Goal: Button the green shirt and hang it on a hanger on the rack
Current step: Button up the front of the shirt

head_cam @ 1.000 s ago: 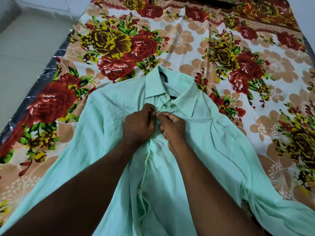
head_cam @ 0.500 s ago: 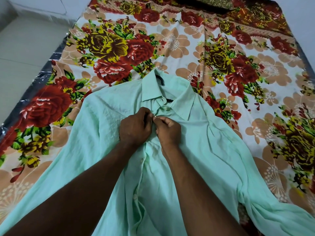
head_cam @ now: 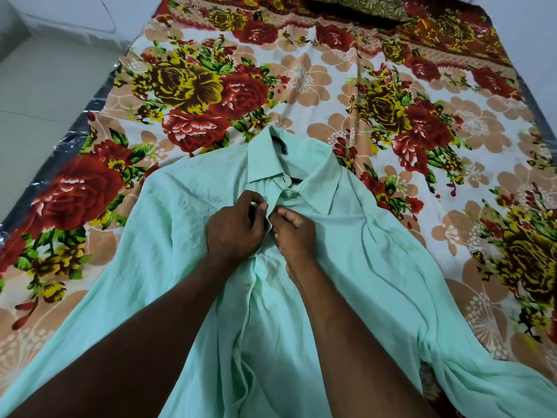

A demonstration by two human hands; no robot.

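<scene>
Just below the collar button (head_cam: 287,193), both hands pinch the placket: left hand (head_cam: 235,226) fingers closed on one edge, right hand (head_cam: 294,232) closed on the other, fingertips touching. Green shirt (head_cam: 361,267) lies front-up on the floral bedsheet (head_cam: 301,86), placket running toward the wearer; unfastened buttons, likely next, sit nearer.

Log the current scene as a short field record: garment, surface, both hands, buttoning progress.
garment: light mint-green collared shirt, lying front-up, collar away from the person
surface: red and yellow floral bedsheet
left hand: pinching the placket edge just below the collar
right hand: pinching the opposite edge, meeting the left
collar button: looks fastened
lower button: still undone
hanger: not in view
</scene>
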